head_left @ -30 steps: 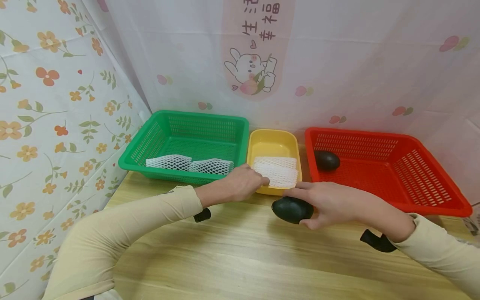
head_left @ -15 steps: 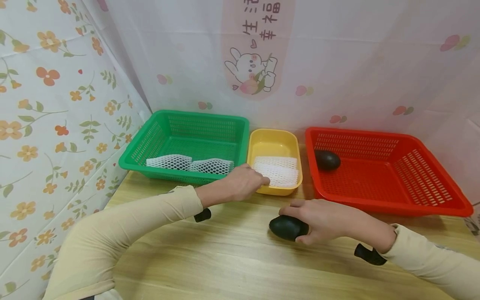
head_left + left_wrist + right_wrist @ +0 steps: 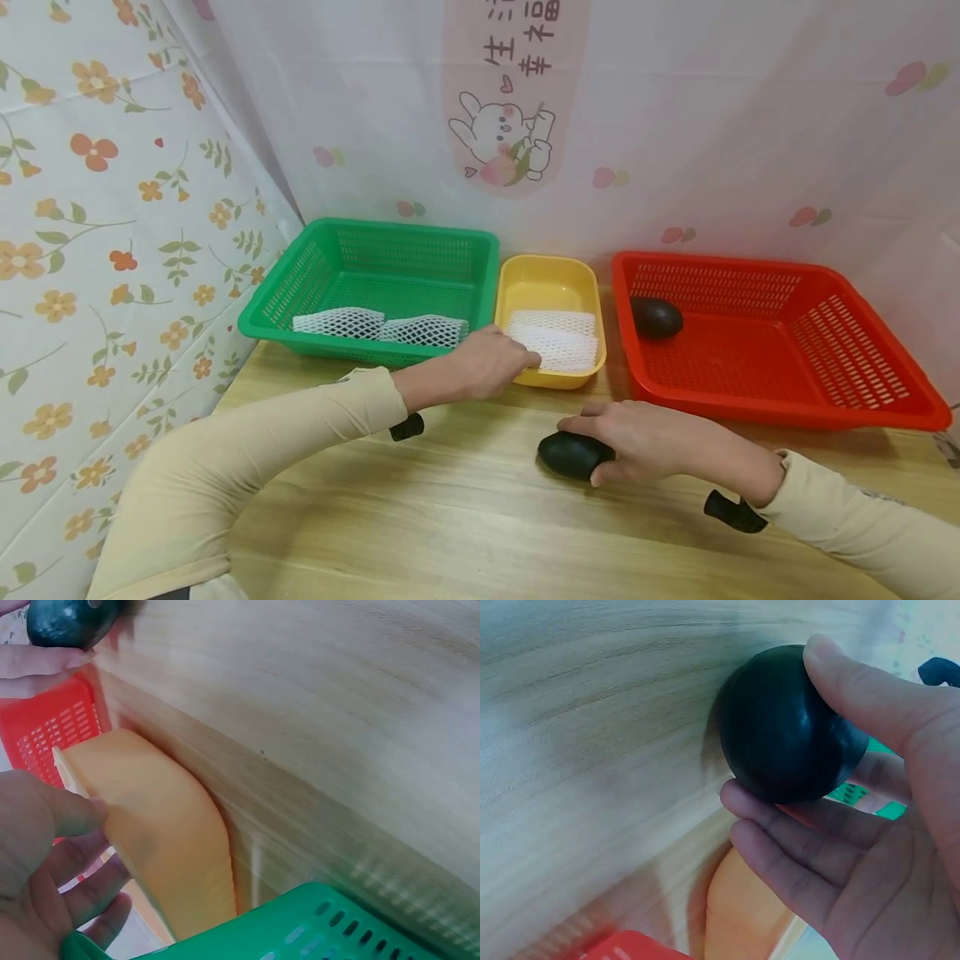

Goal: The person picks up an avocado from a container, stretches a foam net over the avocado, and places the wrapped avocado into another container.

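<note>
Head view: the right hand point(image 3: 645, 437) curls round the avocado point(image 3: 573, 456) (firm and slippery, I'd guess; best held about its middle) while the left hand point(image 3: 487, 362) pinches the tray point(image 3: 555, 380).

The fruit point(image 3: 573, 455) is dark green, the tray point(image 3: 547, 290) plain yellow.

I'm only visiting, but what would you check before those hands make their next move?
1. Right hand secure on the dark fruit: ok, thumb and fingers hold it.
2. Left hand steadying the yellow tray: ok, gripping its rim.
3. White netting inside the tray: ok.
4. Second fruit inside the red basket: ok, near its left wall.
5. Held fruit's weight on the table: cannot tell.
</note>
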{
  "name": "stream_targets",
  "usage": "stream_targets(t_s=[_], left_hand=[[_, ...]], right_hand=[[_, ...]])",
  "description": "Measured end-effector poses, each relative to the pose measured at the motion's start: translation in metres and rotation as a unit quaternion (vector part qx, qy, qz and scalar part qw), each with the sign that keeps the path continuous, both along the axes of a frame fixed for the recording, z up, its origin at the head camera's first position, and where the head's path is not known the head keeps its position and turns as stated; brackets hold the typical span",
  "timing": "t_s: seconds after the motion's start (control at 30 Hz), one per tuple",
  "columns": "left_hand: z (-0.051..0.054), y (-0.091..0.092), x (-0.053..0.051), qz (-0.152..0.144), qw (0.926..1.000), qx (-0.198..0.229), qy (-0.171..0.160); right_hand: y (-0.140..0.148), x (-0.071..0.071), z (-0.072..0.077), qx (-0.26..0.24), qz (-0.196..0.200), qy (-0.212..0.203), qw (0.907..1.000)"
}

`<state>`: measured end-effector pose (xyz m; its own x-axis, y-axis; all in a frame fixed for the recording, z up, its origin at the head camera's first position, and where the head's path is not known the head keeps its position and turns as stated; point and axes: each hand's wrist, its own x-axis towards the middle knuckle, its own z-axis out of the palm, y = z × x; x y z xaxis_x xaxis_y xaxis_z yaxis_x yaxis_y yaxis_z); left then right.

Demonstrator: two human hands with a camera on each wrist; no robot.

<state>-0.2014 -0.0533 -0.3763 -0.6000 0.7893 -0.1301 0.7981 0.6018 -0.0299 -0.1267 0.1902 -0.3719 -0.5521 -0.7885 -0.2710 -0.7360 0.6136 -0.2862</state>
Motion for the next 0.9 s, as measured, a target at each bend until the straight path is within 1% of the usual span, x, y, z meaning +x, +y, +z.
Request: stream_targets(t_s=[0.1, 0.2, 0.3, 0.4, 0.53, 0.67, 0.8, 0.9], left_hand=[[0.004, 0.0, -0.001, 0.0, 0.9997, 0.005, -0.025], [0.008, 0.001, -0.002, 0.001, 0.9984, 0.02, -0.052], [0.011, 0.004, -0.004, 0.0, 0.9975, 0.032, -0.063], [0.013, 0.009, -0.004, 0.008, 0.9977, 0.034, -0.058], [0.017, 0.017, -0.008, 0.028, 0.9984, 0.021, -0.044], [0.022, 0.025, -0.013, 0.041, 0.9988, 0.002, -0.027], [0.026, 0.035, -0.017, 0.063, 0.9977, -0.023, -0.012], [0.026, 0.042, -0.02, 0.083, 0.9955, -0.046, -0.007]], right_hand=[[-0.001, 0.0, 0.001, -0.001, -0.005, -0.006, 1.0], [-0.002, 0.001, 0.002, 0.0, -0.005, -0.005, 1.0], [-0.002, 0.001, 0.001, -0.001, -0.004, -0.001, 1.0], [-0.001, 0.001, -0.001, -0.004, -0.004, 0.0, 1.0], [-0.001, 0.001, -0.002, -0.011, -0.002, 0.002, 0.9999], [-0.002, 0.002, 0.0, -0.003, -0.013, -0.007, 0.9999], [-0.004, 0.001, 0.001, 0.009, -0.029, -0.024, 0.9993], [-0.004, 0.001, 0.001, 0.007, -0.026, -0.024, 0.9994]])
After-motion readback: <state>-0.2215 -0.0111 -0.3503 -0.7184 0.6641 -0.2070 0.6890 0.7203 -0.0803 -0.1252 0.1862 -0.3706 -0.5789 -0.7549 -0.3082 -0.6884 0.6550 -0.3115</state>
